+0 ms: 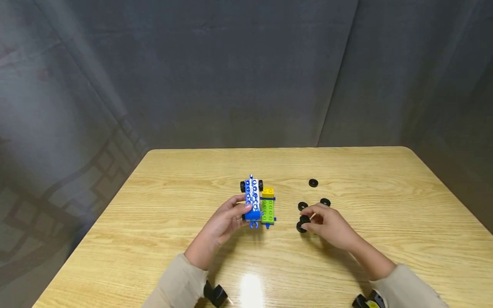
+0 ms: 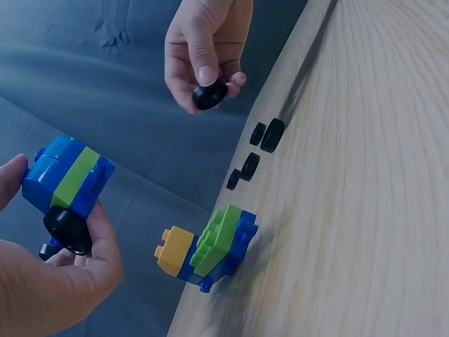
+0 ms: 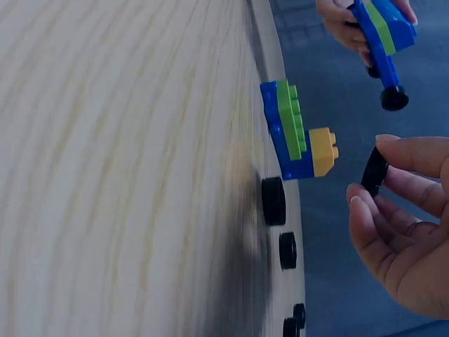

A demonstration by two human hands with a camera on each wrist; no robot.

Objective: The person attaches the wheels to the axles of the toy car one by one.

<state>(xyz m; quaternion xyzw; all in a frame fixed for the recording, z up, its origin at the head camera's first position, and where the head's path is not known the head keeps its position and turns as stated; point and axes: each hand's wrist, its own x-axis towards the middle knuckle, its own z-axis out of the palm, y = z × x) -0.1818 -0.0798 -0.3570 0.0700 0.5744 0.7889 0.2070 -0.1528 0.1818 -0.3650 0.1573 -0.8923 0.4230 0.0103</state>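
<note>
My left hand grips a toy block car above the table, thumb over its blue studded top. Black wheels stick out at the car's far end, and another wheel shows by the fingers in the left wrist view. A green band of block runs between its blue parts. Between thumb and fingertips, my right hand pinches a loose black wheel, raised off the wood. Just right of the held car stands a second block car, with green and yellow blocks on a blue base.
Several loose black wheels lie on the wooden table around the right hand, among them a far one and one beside the fingers. A grey curtain hangs behind the table's far edge.
</note>
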